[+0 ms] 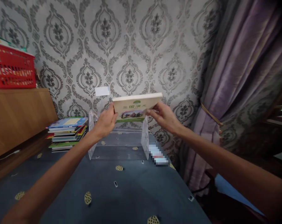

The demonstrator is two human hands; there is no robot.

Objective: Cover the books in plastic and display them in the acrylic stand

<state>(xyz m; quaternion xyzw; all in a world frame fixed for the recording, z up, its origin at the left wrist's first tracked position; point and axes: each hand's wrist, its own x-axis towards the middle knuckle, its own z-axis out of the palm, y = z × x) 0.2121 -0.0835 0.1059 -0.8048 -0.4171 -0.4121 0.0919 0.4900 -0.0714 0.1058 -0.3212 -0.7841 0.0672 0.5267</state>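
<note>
Both my hands hold one thick paperback book (135, 107) up in the air, cover toward me, cream with green print and a picture strip. My left hand (106, 123) grips its left edge, fingers closed round it. My right hand (163, 116) pinches its right edge. The book hangs just above a clear acrylic book stand (119, 144) with two upright side panels, which rests on the dark blue tablecloth (122, 193).
A stack of several colourful books (67, 132) lies left of the stand. A wooden cabinet (17, 116) carries a red basket (11, 67) at far left. Patterned wallpaper is behind, a purple curtain (236, 87) at right. The table's right edge drops off near the curtain.
</note>
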